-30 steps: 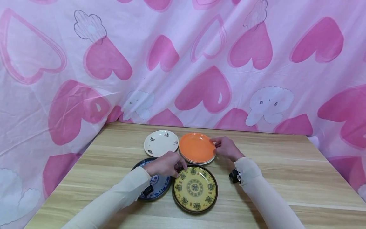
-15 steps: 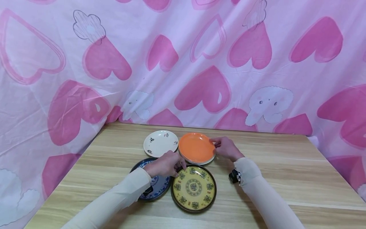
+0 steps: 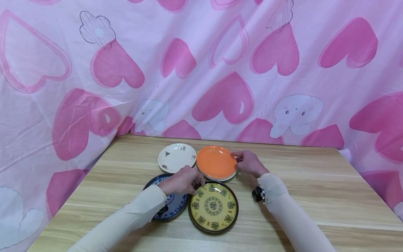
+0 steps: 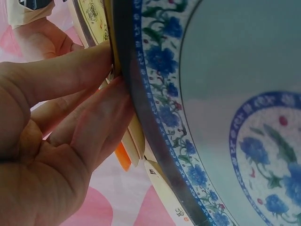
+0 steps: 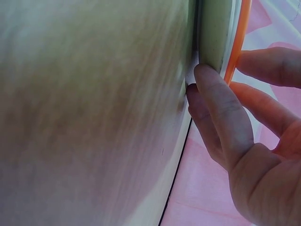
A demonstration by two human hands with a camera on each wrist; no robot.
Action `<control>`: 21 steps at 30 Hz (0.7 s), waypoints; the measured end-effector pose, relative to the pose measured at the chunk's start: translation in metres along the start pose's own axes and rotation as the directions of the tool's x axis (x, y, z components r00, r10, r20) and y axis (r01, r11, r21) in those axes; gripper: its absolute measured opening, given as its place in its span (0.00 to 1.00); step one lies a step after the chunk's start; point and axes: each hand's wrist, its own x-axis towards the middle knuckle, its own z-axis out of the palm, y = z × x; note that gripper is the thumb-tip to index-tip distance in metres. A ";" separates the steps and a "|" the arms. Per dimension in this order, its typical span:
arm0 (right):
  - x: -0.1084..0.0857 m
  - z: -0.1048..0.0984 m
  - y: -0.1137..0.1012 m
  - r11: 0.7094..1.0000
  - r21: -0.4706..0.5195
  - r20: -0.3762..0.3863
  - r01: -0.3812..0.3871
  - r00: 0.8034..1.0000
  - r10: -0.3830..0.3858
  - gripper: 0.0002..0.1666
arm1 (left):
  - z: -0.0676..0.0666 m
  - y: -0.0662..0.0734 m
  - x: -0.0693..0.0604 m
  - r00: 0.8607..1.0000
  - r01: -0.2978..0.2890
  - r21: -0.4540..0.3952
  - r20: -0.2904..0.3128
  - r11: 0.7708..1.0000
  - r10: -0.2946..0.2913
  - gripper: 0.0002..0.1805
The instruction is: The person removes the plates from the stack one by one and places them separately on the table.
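Note:
My left hand (image 3: 183,181) reaches over the blue-and-white floral plate (image 3: 180,205), and its fingertips touch the upper left rim of a yellow plate (image 3: 214,207) with dark patterns and a brown edge. In the left wrist view the fingers look nearly straight against the plate edges. At the back right, an orange plate (image 3: 216,161) tops a small stack with paler rims beneath. Fingers of my right hand (image 3: 250,163) rest on the right side of that stack; in the right wrist view they touch both the orange rim (image 5: 239,40) and the pale side below.
A white plate (image 3: 177,158) with small dark motifs lies at the back left, close to the orange one. All four groups sit near one another on a wooden table (image 3: 302,196). Behind hangs a pink heart-patterned cloth (image 3: 226,98).
Compared with a second ago, the yellow plate sits very slightly further left and back. Both hands keep nearly the same places at the rims; the other plates look unmoved.

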 end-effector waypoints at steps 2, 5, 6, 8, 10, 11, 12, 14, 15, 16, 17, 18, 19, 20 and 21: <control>0.000 0.000 0.000 1.000 0.001 0.001 -0.003 1.000 0.003 0.38 | -0.001 0.000 0.000 1.000 -0.009 0.005 -0.002 1.000 0.009 0.19; 0.001 -0.001 0.001 1.000 0.002 -0.002 -0.006 1.000 0.006 0.38 | -0.001 0.000 0.000 1.000 -0.018 0.012 -0.007 1.000 0.018 0.19; 0.002 -0.001 0.001 1.000 0.000 -0.001 -0.005 1.000 0.005 0.38 | -0.002 0.000 0.000 1.000 -0.021 0.014 -0.008 1.000 0.021 0.19; 0.002 -0.001 0.001 1.000 -0.001 0.000 -0.003 1.000 0.003 0.38 | -0.002 0.000 0.000 1.000 -0.021 0.010 -0.009 1.000 0.021 0.18; 0.002 -0.001 0.001 1.000 -0.003 0.000 -0.005 1.000 0.005 0.38 | -0.002 -0.001 0.000 1.000 -0.021 0.006 -0.009 1.000 0.021 0.18; 0.002 -0.001 0.000 1.000 -0.005 0.000 -0.007 1.000 0.007 0.38 | -0.002 -0.001 0.000 1.000 -0.019 0.005 -0.008 1.000 0.019 0.18; 0.002 -0.001 0.000 1.000 -0.008 -0.001 -0.009 1.000 0.009 0.38 | -0.002 -0.001 0.001 1.000 -0.016 0.002 -0.007 1.000 0.016 0.18; 0.002 -0.002 -0.001 1.000 -0.012 -0.001 -0.013 1.000 0.013 0.38 | -0.002 -0.002 0.001 1.000 -0.015 -0.005 -0.007 1.000 0.015 0.18; 0.002 -0.002 -0.001 1.000 -0.013 0.000 -0.013 1.000 0.013 0.38 | -0.002 -0.003 0.001 1.000 -0.014 -0.009 -0.006 1.000 0.014 0.18; 0.002 -0.002 -0.001 1.000 -0.013 0.001 -0.011 1.000 0.011 0.38 | -0.002 -0.003 0.001 1.000 -0.010 -0.017 -0.003 1.000 0.010 0.18; 0.002 -0.002 -0.001 1.000 -0.013 0.002 -0.010 1.000 0.010 0.38 | -0.002 -0.003 0.001 1.000 -0.010 -0.021 -0.001 1.000 0.010 0.17; 0.001 -0.002 -0.001 1.000 -0.011 0.002 -0.011 1.000 0.011 0.38 | -0.002 -0.004 0.001 1.000 -0.012 -0.024 0.000 1.000 0.012 0.17; 0.001 -0.002 -0.001 1.000 -0.009 0.003 -0.010 1.000 0.010 0.38 | -0.002 -0.004 0.001 1.000 -0.014 -0.026 0.001 1.000 0.014 0.18; 0.001 -0.001 -0.001 1.000 -0.006 0.004 -0.010 1.000 0.010 0.38 | -0.002 -0.004 0.001 1.000 -0.014 -0.027 0.002 1.000 0.014 0.18; 0.000 -0.001 -0.001 1.000 -0.003 0.003 -0.009 1.000 0.009 0.38 | -0.002 -0.004 0.000 1.000 -0.014 -0.027 0.001 1.000 0.014 0.18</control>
